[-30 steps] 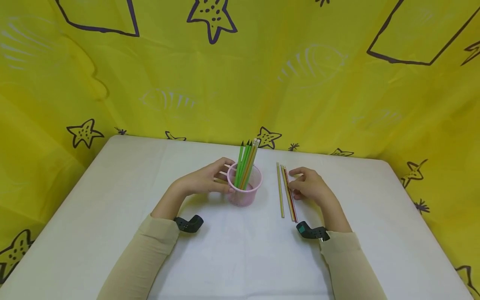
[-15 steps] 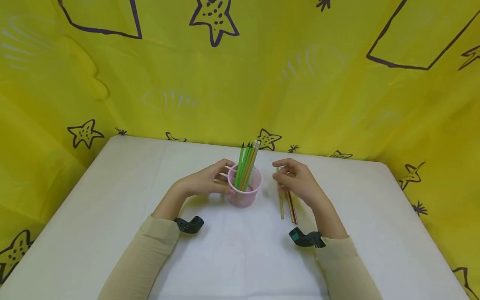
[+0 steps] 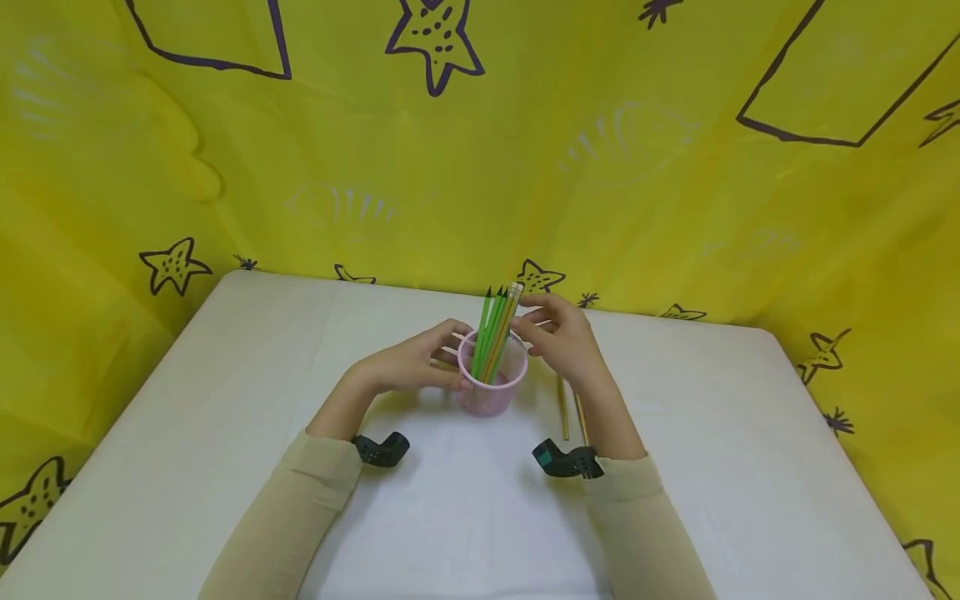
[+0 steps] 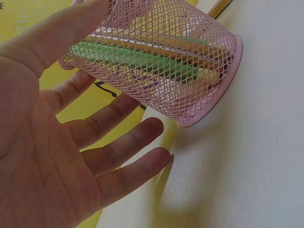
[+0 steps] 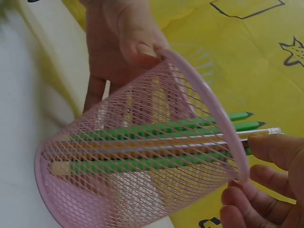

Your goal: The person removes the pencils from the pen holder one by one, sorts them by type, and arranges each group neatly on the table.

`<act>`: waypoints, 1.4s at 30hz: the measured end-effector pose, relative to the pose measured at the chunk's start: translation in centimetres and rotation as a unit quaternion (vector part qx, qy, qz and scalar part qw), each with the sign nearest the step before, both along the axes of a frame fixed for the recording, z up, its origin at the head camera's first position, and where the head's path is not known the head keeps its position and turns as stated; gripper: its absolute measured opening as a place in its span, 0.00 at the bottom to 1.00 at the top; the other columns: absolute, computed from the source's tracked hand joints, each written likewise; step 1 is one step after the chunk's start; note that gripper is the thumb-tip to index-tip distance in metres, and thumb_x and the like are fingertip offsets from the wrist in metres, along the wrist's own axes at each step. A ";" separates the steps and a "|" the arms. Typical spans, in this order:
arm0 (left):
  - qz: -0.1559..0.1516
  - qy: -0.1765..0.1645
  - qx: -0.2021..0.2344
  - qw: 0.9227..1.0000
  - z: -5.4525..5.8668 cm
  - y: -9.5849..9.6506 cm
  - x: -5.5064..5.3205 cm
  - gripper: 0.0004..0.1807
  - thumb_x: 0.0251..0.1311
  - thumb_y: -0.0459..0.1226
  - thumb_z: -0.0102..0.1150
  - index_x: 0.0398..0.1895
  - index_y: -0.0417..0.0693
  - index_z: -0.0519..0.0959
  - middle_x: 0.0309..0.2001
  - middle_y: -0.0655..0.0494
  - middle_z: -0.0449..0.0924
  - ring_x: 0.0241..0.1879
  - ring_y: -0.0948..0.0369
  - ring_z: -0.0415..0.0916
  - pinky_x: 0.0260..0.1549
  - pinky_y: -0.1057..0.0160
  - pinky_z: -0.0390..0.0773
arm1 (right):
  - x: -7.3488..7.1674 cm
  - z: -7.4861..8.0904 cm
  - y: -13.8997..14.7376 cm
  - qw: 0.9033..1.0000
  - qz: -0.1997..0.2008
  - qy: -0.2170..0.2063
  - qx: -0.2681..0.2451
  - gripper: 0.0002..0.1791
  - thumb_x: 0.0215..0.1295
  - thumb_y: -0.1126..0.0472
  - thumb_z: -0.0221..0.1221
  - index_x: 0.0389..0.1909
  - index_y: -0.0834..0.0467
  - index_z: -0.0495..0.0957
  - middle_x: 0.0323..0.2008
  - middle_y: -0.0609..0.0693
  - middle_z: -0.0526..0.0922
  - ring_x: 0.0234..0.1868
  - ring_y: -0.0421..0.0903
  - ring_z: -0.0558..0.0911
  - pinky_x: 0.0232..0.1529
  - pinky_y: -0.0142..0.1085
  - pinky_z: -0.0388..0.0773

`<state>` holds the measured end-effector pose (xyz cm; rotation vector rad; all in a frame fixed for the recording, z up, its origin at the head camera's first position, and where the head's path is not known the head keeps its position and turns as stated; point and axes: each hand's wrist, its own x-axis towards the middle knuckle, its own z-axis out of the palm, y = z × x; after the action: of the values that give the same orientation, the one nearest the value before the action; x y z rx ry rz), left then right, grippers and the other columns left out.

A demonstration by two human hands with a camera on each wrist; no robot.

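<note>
A pink mesh pencil cup [image 3: 485, 405] stands upright on the white table. In it lean several green pencils [image 3: 483, 325] with dark points up and gold pencils [image 3: 504, 325] with white ends up. My left hand [image 3: 408, 363] holds the cup from the left, thumb in front and forefinger behind; its lower fingers stay apart from the mesh [image 4: 142, 71]. At the cup's right side is my right hand [image 3: 562, 337], fingers loosely bent. In the right wrist view its thumb [image 5: 273, 147] lies beside the pencil tops, and contact is unclear. No pencil is plainly gripped there.
A gold pencil [image 3: 563, 412] and at least one more pencil [image 3: 581, 421] lie on the table, partly behind the right arm. A yellow patterned cloth [image 3: 450, 183] hangs behind the table [image 3: 450, 517]. Each wrist wears a black device [image 3: 382, 450].
My right hand has moved left from the pencils lying on the table to the top of the cup. The left hand and the cup have stayed in place.
</note>
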<state>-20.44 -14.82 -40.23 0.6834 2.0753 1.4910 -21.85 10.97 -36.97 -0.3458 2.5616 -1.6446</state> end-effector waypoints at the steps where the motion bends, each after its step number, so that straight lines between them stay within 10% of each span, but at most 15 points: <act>1: -0.001 0.000 0.001 1.000 0.0 0.1 -0.1 0.35 0.59 0.35 0.69 0.66 0.55 0.61 0.66 0.47 0.68 0.65 0.46 0.71 0.61 0.48 0.75 | 0.0 -0.1 -0.2 1.000 -0.003 0.005 0.000 0.24 0.66 0.52 0.65 0.59 0.54 0.76 0.44 0.56 0.83 0.40 0.52 0.84 0.36 0.40 0.86; 19: -0.002 -0.002 -0.005 1.000 0.1 0.3 0.0 0.35 0.59 0.36 0.69 0.66 0.55 0.61 0.66 0.46 0.69 0.65 0.46 0.71 0.61 0.48 0.75 | 0.9 -1.3 -1.7 0.997 -0.041 0.070 -0.017 0.12 0.64 0.59 0.65 0.42 0.61 0.77 0.38 0.55 0.82 0.38 0.49 0.80 0.35 0.37 0.82; 34: 0.007 0.001 -0.008 1.000 0.3 -0.1 0.2 0.37 0.58 0.35 0.71 0.67 0.54 0.61 0.66 0.47 0.69 0.64 0.47 0.72 0.62 0.48 0.74 | 1.8 1.8 -1.0 0.987 -0.049 0.082 -0.128 0.10 0.65 0.63 0.64 0.42 0.62 0.76 0.44 0.49 0.80 0.52 0.45 0.78 0.55 0.40 0.78; 42: 0.001 -0.001 -0.001 1.000 -0.1 0.3 0.1 0.36 0.58 0.35 0.71 0.66 0.53 0.62 0.66 0.46 0.69 0.65 0.47 0.72 0.61 0.48 0.75 | 3.1 4.2 1.3 0.961 -0.044 0.101 -0.253 0.06 0.68 0.69 0.60 0.40 0.55 0.77 0.48 0.52 0.81 0.47 0.47 0.82 0.52 0.38 0.83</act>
<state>-20.38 -14.52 -40.32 0.6799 2.0769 1.4885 -18.76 12.24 -32.72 -0.4565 2.2703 -2.4072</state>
